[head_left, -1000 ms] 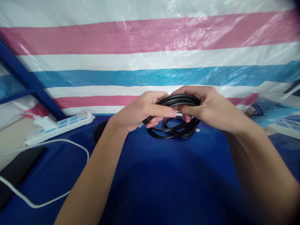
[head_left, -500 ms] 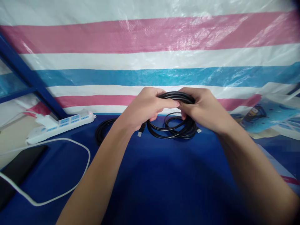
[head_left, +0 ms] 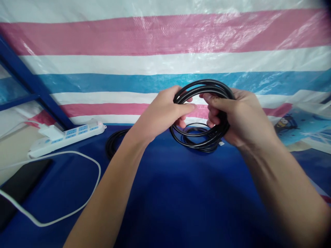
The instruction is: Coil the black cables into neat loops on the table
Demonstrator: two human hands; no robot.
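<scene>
A coil of black cable [head_left: 204, 86] is held up above the blue table [head_left: 181, 199], between both my hands. My left hand [head_left: 162, 115] pinches the coil's left side with thumb and fingers closed round the strands. My right hand [head_left: 238, 115] wraps its fingers round the right side of the coil. The lower loops [head_left: 199, 141] hang down to just above the table, and a small light connector [head_left: 221, 143] shows at the lower right of the coil.
A second black cable coil [head_left: 113, 143] lies on the table behind my left wrist. A white power strip [head_left: 67, 136] with a white cord [head_left: 85, 199] sits at the left, by a dark flat object [head_left: 18, 186]. A striped plastic sheet [head_left: 165, 62] hangs behind.
Both hands have lifted the coil higher and tipped it more upright, so its loop now stands open toward me. My right hand has shifted right and closed further round the strands.
</scene>
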